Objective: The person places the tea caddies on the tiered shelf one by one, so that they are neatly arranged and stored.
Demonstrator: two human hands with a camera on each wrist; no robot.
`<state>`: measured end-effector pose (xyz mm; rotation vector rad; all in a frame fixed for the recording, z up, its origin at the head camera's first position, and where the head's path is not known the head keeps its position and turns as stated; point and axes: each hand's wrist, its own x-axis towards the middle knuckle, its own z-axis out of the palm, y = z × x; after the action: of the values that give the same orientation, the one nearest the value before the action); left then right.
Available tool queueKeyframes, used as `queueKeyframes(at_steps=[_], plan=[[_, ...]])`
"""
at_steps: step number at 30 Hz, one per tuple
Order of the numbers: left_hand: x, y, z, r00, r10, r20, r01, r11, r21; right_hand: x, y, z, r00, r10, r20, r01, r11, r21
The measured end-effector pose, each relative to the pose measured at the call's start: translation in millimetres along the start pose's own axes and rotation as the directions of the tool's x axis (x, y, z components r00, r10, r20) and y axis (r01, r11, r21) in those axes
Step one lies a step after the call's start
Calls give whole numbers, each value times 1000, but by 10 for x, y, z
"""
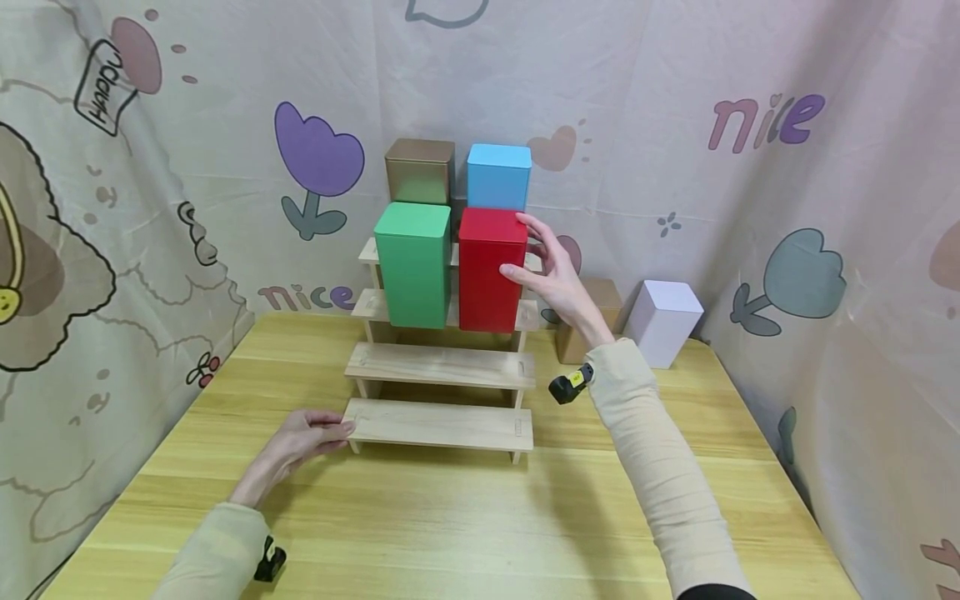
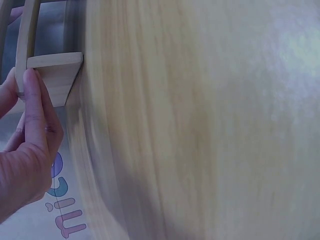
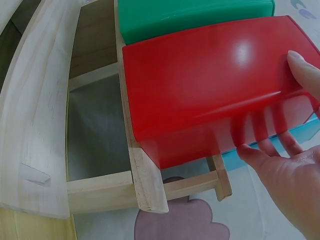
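Observation:
A stepped wooden rack (image 1: pixel 442 364) stands on the table. On its second tier from the top, a red box (image 1: pixel 491 283) stands upright beside a green box (image 1: pixel 412 275). My right hand (image 1: pixel 558 283) holds the red box by its upper right side, thumb on the front face, fingers along the side (image 3: pixel 270 150). Behind them, on the top tier, are a brown box (image 1: pixel 420 175) and a light blue box (image 1: pixel 498 179). My left hand (image 1: pixel 311 442) pinches the left end of the lowest step (image 1: pixel 442 423) between thumb and fingers (image 2: pixel 34 110).
Right of the rack, a tan box (image 1: pixel 603 292) and a white box (image 1: pixel 663 325) stand at the back of the wooden table (image 1: pixel 420 525). A printed cloth (image 1: pixel 622 67) hangs behind and at both sides. The two lower steps bear no boxes.

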<state>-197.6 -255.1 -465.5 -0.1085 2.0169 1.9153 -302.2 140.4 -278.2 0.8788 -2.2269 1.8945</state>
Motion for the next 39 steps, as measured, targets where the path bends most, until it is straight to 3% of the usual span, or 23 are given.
queueKeyframes(at_steps=[10,27,34,39], plan=[[-6,0,1,1000,2,-3,-2,1000,9,70,234,-58,999,-30,-17,30,1000,-4],[-8,-2,-2,1000,2,-5,-2,1000,11,35,255,-39,996,-60,-59,59,998,-8],[2,-2,-7,1000,-7,-4,7,1000,-6,-70,139,-41,991,-6,-130,10,999,35],[-3,0,-1,1000,-3,-4,3,1000,6,-154,105,-52,983,-8,-185,8,1000,4]])
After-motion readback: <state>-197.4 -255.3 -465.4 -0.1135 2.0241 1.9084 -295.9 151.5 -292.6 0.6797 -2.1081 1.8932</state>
